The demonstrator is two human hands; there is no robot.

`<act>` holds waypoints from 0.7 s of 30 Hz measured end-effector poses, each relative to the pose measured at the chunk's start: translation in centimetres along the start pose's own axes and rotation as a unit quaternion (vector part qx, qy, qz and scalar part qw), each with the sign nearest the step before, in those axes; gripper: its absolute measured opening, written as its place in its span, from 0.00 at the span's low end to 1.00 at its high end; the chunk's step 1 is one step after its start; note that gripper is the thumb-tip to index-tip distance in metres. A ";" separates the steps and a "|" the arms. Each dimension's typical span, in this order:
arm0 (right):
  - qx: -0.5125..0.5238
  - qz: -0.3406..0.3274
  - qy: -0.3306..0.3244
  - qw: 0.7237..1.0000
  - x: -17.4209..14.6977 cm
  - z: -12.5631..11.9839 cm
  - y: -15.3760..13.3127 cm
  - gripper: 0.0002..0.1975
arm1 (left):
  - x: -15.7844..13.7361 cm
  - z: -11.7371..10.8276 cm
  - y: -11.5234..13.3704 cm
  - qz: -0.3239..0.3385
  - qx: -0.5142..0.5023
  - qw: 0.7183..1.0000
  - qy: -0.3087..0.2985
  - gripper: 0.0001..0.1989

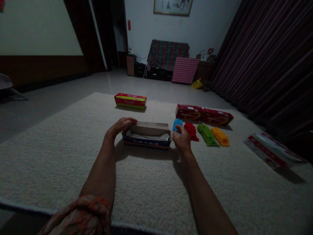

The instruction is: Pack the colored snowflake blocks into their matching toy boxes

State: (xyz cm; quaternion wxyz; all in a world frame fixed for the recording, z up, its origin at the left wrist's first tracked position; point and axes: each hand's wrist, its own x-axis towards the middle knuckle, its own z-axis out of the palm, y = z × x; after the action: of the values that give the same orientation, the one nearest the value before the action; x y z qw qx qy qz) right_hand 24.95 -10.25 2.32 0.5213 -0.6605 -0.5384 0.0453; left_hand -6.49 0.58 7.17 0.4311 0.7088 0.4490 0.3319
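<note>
Flanking box (146, 143), already opened, with coloured bundles (207, 135) outside at right, using left hand (121, 125) curled at left end, right hand (183, 138) loosely spread. Cannot tell left grip.

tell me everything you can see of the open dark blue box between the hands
The open dark blue box is long and narrow and looks like thin cardboard, with pale lettering too small to read and an orange-brown stripe on its front. Its inside is plain greyish brown, with a flap raised along the far side and something whitish within. It sits on the cream textured mat, long side towards the wearer. The left hand is at its far left corner; the right hand is by its right end, contact unclear.
</note>
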 end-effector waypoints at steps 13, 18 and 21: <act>-0.152 -0.085 -0.019 0.985 -1.4 -0.6 -0.1 0.14 | -2.1 -3.5 -1.3 -0.024 -0.034 0.999 0.021 0.19; -0.154 -0.077 -0.047 0.984 -1.4 -0.6 -0.6 0.12 | -2.6 -3.7 -1.1 -0.048 0.018 0.999 -0.014 0.20; -0.126 -0.067 -0.054 0.988 -1.4 -0.4 -0.5 0.13 | -2.3 -2.9 -0.7 -0.045 0.103 0.993 0.022 0.23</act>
State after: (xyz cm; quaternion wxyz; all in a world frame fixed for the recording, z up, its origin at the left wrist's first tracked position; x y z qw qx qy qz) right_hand 24.33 -11.64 2.19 0.4056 -0.6802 -0.6102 -0.0220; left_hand -10.12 -0.51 7.57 0.3606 0.7210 0.5217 0.2791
